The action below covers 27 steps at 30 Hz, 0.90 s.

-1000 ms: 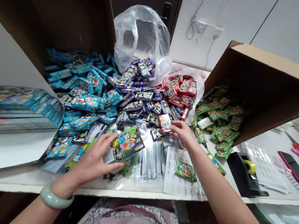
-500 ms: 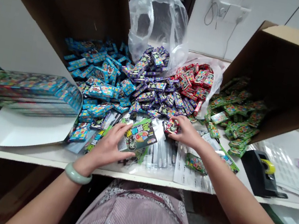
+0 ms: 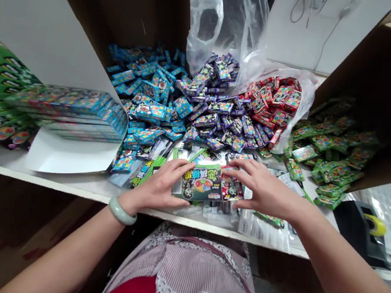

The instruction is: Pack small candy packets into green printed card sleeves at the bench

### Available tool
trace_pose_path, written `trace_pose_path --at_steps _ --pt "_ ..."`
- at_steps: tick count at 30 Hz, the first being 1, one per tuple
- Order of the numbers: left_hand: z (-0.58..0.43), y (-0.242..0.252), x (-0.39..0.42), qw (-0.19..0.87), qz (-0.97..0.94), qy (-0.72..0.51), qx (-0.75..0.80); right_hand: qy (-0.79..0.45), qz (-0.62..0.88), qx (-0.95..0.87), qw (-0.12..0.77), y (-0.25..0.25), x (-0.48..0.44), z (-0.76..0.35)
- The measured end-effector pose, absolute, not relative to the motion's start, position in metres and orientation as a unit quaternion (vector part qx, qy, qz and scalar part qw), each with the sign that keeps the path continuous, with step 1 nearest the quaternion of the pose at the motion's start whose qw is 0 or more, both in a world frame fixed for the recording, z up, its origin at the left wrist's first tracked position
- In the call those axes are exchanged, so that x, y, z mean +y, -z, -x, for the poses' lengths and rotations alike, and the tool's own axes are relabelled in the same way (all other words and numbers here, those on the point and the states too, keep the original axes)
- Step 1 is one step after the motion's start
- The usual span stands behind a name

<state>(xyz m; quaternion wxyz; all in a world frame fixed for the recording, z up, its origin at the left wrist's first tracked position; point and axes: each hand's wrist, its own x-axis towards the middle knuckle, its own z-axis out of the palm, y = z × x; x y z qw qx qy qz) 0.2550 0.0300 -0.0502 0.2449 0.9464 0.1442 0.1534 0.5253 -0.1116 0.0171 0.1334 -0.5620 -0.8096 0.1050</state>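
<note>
A dark candy box point(image 3: 201, 183) with green edges and yellow and blue lettering lies level near the shelf's front edge. My left hand point(image 3: 161, 185), with a pale green bangle on its wrist, grips its left end between thumb and fingers. Against the box's right end is a small red candy packet point(image 3: 230, 187). My right hand point(image 3: 265, 188) holds this packet, fingers over its top and thumb at the near side. Beneath and around both hands lie clear plastic sleeves point(image 3: 207, 211) and printed green packaging point(image 3: 147, 171).
Behind my hands are heaps of blue packets point(image 3: 152, 109), purple packets point(image 3: 220, 108), red packets point(image 3: 282, 98) and green packets point(image 3: 331, 139). Brown cartons point(image 3: 389, 84) stand at both sides. A tape dispenser point(image 3: 361, 234) is at right; stacked boxes point(image 3: 74, 106) are at left.
My right hand has brought the red packet nearer to me, against the box's right end. The box in my left hand has turned nearly straight. The camera view has shifted left.
</note>
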Motion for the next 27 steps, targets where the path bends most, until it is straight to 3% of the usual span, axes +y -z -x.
trace_pose_path --at_steps 13,23,27 --pt "-0.257 0.044 0.027 0.291 -0.934 -0.155 0.135 -0.134 0.552 -0.804 0.174 -0.018 -0.103 -0.525" --pt "-0.254 0.059 0.026 0.252 -0.927 -0.200 0.193 -0.078 0.632 -0.710 0.302 0.017 -0.109 -0.488" --pt "-0.248 0.060 0.028 0.249 -0.930 -0.189 0.195 -0.131 0.641 -0.675 0.340 0.031 -0.108 -0.492"
